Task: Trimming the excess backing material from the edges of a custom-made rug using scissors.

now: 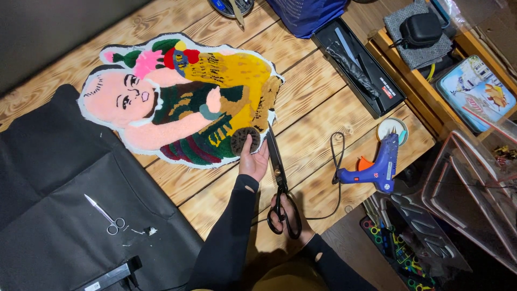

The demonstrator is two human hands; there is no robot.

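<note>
Left hand (253, 160) flat on lower edge of tufted figure rug (183, 97), fingertips pressing dark round patch; palm down, nothing grasped. Right hand (291, 213) clenched through handles of large black scissors (278, 178), blades pointing up along rug's right edge, tips near yellow section. Rug flat on wooden table (318, 102). Blue glue gun (377, 167) right of scissors, apart. Small silver scissors (105, 214) on black cloth (59, 205) at left.

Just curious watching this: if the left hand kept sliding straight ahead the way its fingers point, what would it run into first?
The left hand already touches the dark round patch at the lower edge of the tufted rug; going on, it would probably press further onto that rug.
</note>
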